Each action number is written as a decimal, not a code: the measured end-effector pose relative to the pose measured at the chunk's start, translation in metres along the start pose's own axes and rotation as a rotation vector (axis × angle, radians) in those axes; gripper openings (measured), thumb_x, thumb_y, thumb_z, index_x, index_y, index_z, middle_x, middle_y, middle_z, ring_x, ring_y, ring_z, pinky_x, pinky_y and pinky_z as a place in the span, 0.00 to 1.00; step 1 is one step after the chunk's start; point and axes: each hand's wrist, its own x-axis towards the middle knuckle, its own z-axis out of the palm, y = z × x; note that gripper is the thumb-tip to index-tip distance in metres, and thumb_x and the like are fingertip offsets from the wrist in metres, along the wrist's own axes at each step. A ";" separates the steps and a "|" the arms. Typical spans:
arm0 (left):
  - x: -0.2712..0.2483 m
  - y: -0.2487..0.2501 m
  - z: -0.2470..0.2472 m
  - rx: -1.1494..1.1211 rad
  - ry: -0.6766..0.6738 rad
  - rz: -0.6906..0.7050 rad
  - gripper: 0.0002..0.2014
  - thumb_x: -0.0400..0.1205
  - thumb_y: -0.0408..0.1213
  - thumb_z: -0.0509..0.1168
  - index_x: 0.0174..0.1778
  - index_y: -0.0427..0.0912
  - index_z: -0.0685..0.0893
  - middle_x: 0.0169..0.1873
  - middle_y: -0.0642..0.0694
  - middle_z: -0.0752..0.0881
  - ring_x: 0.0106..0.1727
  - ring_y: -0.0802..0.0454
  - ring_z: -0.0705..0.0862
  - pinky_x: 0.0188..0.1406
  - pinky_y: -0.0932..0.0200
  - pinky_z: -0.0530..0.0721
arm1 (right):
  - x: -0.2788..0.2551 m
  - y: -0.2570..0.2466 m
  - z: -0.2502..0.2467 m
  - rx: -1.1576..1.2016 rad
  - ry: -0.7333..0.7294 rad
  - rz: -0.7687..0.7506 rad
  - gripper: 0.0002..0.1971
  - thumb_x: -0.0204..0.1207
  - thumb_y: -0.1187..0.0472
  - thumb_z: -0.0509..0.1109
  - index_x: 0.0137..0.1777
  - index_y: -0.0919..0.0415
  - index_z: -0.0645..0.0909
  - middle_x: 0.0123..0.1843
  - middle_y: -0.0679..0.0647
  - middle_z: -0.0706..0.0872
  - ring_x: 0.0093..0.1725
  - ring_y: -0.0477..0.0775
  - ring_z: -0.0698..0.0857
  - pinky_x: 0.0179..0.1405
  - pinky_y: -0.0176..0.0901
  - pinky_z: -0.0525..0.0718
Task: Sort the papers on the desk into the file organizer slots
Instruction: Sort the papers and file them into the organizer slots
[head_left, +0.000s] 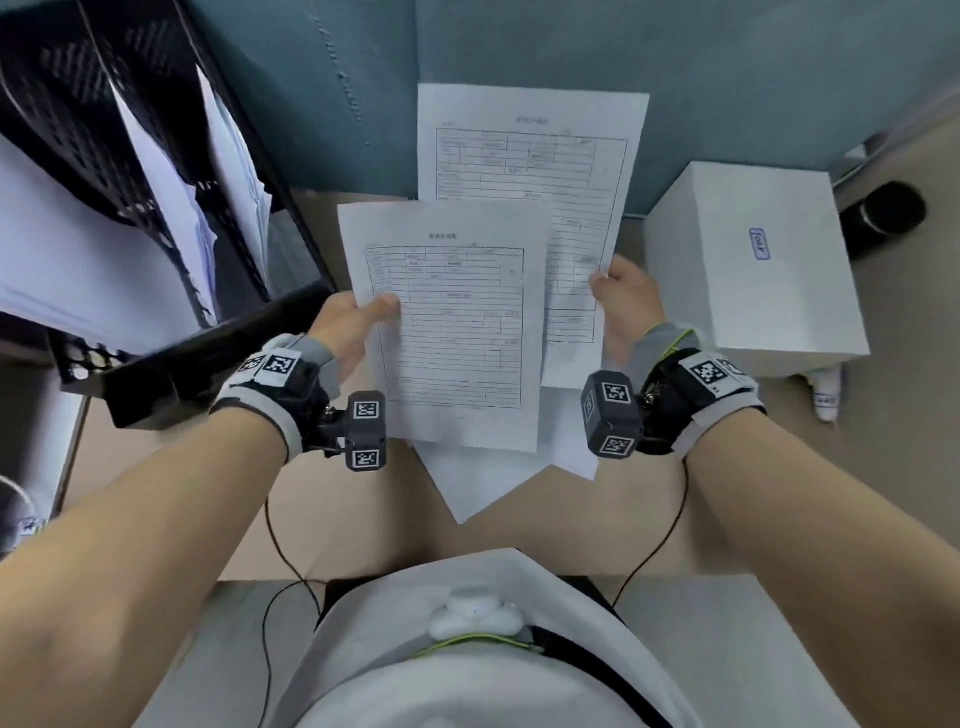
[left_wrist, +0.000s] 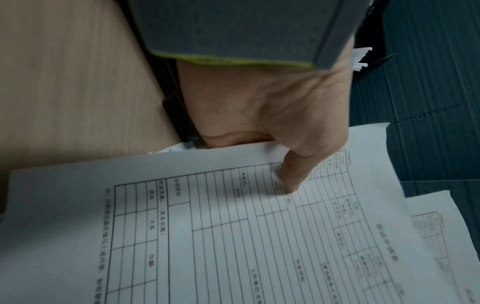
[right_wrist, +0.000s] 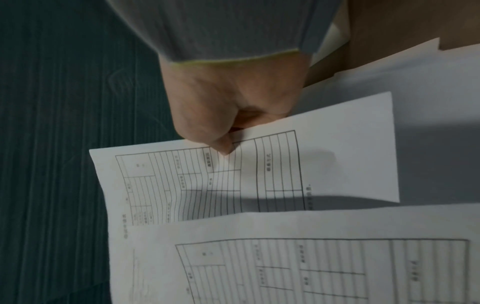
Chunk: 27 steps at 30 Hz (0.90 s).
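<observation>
We hold two forms apart above the desk (head_left: 332, 525), left hand (head_left: 345, 325) pinching the nearer form (head_left: 452, 332) and right hand (head_left: 626, 304) pinching the farther form (head_left: 535, 150), probably to compare headings before choosing slots in the file organizer (head_left: 171, 218) at the desk's left edge.

Head cam: high, looking steeply down over both forearms at the desk (head_left: 332, 525). Left wrist cam: close behind left hand (left_wrist: 262, 115), facing along the thumb. Right wrist cam: same, close behind right hand (right_wrist: 228, 107). All three share the two printed forms (head_left: 452, 322).
</observation>
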 end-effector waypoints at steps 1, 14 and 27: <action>0.001 0.004 0.003 -0.006 -0.003 -0.008 0.14 0.79 0.38 0.70 0.60 0.39 0.86 0.56 0.46 0.90 0.62 0.45 0.86 0.73 0.41 0.75 | 0.000 0.004 -0.002 -0.015 -0.016 0.011 0.15 0.78 0.68 0.63 0.45 0.49 0.87 0.53 0.51 0.90 0.60 0.58 0.86 0.67 0.59 0.81; 0.002 0.018 0.025 0.071 0.042 0.089 0.16 0.80 0.41 0.72 0.61 0.37 0.86 0.52 0.47 0.90 0.55 0.48 0.88 0.63 0.42 0.83 | -0.025 0.006 -0.003 0.175 -0.124 0.159 0.21 0.72 0.80 0.53 0.48 0.61 0.84 0.43 0.53 0.89 0.44 0.57 0.83 0.44 0.49 0.83; 0.014 0.043 0.046 0.087 0.096 0.354 0.28 0.64 0.42 0.83 0.47 0.25 0.82 0.43 0.40 0.88 0.43 0.49 0.83 0.50 0.44 0.85 | -0.009 -0.017 0.013 0.072 -0.043 -0.034 0.09 0.72 0.71 0.72 0.42 0.55 0.82 0.47 0.50 0.87 0.55 0.57 0.85 0.64 0.51 0.81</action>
